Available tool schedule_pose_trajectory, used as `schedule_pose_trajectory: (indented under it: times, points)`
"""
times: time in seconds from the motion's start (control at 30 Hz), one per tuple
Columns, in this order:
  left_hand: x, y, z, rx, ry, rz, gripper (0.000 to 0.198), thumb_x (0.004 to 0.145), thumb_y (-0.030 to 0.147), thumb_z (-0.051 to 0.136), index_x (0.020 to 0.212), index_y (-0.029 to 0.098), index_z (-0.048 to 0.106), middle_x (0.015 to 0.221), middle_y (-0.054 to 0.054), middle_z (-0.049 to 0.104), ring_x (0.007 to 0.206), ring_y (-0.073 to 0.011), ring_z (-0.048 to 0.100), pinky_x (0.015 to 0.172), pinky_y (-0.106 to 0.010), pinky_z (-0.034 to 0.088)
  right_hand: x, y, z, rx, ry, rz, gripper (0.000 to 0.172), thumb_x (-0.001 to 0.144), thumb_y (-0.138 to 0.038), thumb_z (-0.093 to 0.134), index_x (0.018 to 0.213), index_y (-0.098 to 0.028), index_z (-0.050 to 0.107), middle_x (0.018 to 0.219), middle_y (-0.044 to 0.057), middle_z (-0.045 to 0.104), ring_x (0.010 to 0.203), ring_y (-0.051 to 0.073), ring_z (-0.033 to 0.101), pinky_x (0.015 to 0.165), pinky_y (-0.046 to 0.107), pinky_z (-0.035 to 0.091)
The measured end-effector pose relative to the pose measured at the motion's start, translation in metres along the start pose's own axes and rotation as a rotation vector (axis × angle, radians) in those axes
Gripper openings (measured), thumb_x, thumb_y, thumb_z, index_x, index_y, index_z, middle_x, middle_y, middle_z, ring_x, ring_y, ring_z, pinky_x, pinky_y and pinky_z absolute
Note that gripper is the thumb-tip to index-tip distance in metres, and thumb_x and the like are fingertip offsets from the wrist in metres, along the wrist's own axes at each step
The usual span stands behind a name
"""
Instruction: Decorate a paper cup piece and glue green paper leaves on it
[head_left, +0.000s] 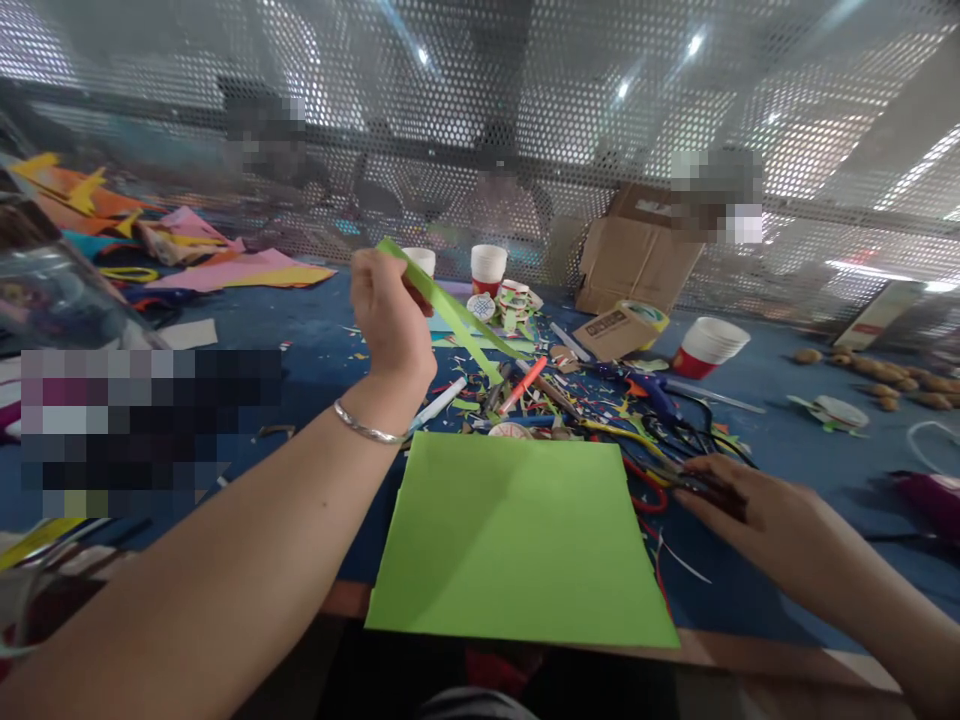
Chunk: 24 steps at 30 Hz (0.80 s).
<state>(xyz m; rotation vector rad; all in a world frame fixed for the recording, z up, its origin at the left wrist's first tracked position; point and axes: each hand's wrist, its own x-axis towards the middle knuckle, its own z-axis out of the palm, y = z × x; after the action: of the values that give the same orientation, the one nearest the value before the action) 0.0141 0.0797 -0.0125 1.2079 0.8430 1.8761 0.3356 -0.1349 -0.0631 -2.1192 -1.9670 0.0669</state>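
Note:
My left hand (390, 310) is raised above the far side of the worktop, its fingers closed on the top of a light green paper strip (442, 300). The strip slants down to the right and parts into two tails over the clutter. At the right, my right hand (742, 505) is low over the table, its fingers closed around dark-handled scissors (694, 482) whose tips point left; fingers partly cover them. Between my arms a green paper sheet (517, 540) lies flat at the table edge. A red handle loop (651, 490) shows beside its right edge.
Paper scraps, an orange marker (523, 385) and a white pen (439, 402) litter the table behind the sheet. Stacked cups (709, 347), a blue glue gun (654, 395) and a cardboard box (637, 250) stand farther right. Coloured paper (247, 270) lies left. A perforated metal screen rises behind.

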Motion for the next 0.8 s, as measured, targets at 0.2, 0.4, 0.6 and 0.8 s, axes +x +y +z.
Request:
schedule_pose_trajectory:
  times: [0.2, 0.4, 0.6, 0.8]
  points:
    - [-0.008, 0.011, 0.009, -0.043, 0.133, 0.148, 0.021, 0.085, 0.024, 0.049, 0.072, 0.026, 0.034, 0.063, 0.005, 0.037, 0.054, -0.0110, 0.041, 0.056, -0.030, 0.029, -0.012, 0.005, 0.005, -0.211, 0.087, -0.058, 0.039, 0.093, -0.059, 0.050, 0.101, -0.026, 0.070, 0.092, 0.011, 0.079, 0.075, 0.036, 0.076, 0.057, 0.045, 0.055]
    - [-0.004, 0.007, 0.009, -0.076, 0.095, 0.219, 0.024, 0.088, 0.021, 0.051, 0.073, 0.026, 0.032, 0.061, 0.005, 0.032, 0.051, -0.0122, 0.038, 0.054, -0.031, 0.028, -0.007, -0.019, -0.006, -0.234, 0.235, -0.196, 0.041, 0.097, -0.055, 0.048, 0.103, -0.021, 0.072, 0.106, 0.018, 0.076, 0.103, 0.042, 0.069, 0.083, 0.057, 0.055]
    - [0.000, 0.007, 0.009, -0.043, 0.109, 0.240, 0.024, 0.090, 0.026, 0.049, 0.074, 0.026, 0.031, 0.063, 0.004, 0.031, 0.052, -0.0124, 0.034, 0.054, -0.030, 0.028, 0.027, -0.056, 0.001, 0.036, 0.065, -0.277, 0.032, 0.094, -0.050, 0.056, 0.099, -0.023, 0.072, 0.099, 0.010, 0.076, 0.093, 0.029, 0.069, 0.083, 0.045, 0.053]
    - [-0.007, 0.032, 0.000, -0.140, 0.203, 0.284, 0.016, 0.098, 0.022, 0.039, 0.085, 0.025, 0.031, 0.076, 0.003, 0.042, 0.078, -0.0121, 0.051, 0.072, -0.029, 0.038, 0.042, -0.076, -0.004, 0.296, -0.035, -0.221, 0.022, 0.090, -0.042, 0.059, 0.083, -0.023, 0.068, 0.084, 0.005, 0.072, 0.077, 0.021, 0.065, 0.066, 0.033, 0.050]
